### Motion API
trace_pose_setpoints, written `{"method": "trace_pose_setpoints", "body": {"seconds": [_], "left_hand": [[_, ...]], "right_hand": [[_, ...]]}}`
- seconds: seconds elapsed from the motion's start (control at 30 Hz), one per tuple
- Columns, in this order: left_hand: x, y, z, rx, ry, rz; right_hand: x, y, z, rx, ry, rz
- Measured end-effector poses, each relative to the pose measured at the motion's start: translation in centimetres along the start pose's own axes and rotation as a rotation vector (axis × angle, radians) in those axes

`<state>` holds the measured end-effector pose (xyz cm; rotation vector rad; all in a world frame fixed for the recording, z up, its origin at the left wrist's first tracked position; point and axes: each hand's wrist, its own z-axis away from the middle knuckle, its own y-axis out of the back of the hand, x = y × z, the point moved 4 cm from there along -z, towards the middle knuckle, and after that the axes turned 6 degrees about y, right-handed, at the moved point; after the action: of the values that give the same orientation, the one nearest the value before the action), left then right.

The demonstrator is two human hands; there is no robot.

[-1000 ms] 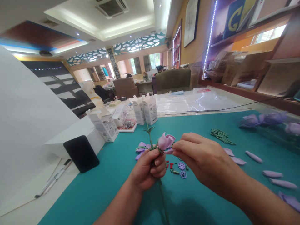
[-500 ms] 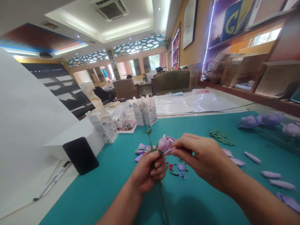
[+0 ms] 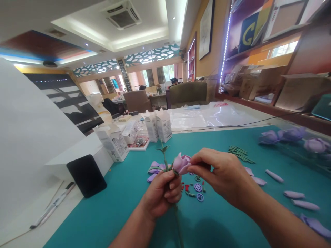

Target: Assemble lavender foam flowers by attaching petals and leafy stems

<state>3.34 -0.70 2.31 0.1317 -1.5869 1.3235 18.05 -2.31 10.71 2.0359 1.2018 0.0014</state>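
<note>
My left hand [image 3: 162, 193] is closed around the green stem [image 3: 178, 224] of a toy flower, just below its purple bud [image 3: 181, 163]. My right hand [image 3: 219, 174] pinches a purple petal at the bud's right side with thumb and forefinger. A small green leaf sprig [image 3: 163, 151] rises behind my left hand. Under the hands, on the teal mat [image 3: 108, 213], lie small red, green and blue round parts [image 3: 197, 191] and loose purple petals [image 3: 154, 168].
Green sticks [image 3: 240, 153] and more purple petals [image 3: 297, 199] lie on the mat to the right, with finished purple flowers [image 3: 287, 135] further back. White cartons [image 3: 157, 125], a parts tray [image 3: 137, 142], a black phone [image 3: 86, 175] and a pen [image 3: 53, 205] lie left. People sit far behind.
The view has shifted slightly; both hands stay on the flower, and my right hand's fingers have closed in a little tighter on the bud.
</note>
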Motion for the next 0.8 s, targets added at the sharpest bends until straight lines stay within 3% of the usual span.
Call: {"method": "trace_pose_setpoints", "body": {"seconds": [0.33,0.53,0.8], "left_hand": [[0.1,0.1,0.2,-0.071,0.012,0.086],[-0.1,0.2,0.2,-0.084,0.034,0.067],[-0.1,0.1,0.3,-0.070,0.040,0.052]], "right_hand": [[1.7,1.1,-0.2,-0.014,-0.207,-0.133],[1.5,-0.2,-0.3,-0.122,-0.215,-0.211],[1.2,-0.5,-0.2,-0.130,-0.243,-0.253]]}}
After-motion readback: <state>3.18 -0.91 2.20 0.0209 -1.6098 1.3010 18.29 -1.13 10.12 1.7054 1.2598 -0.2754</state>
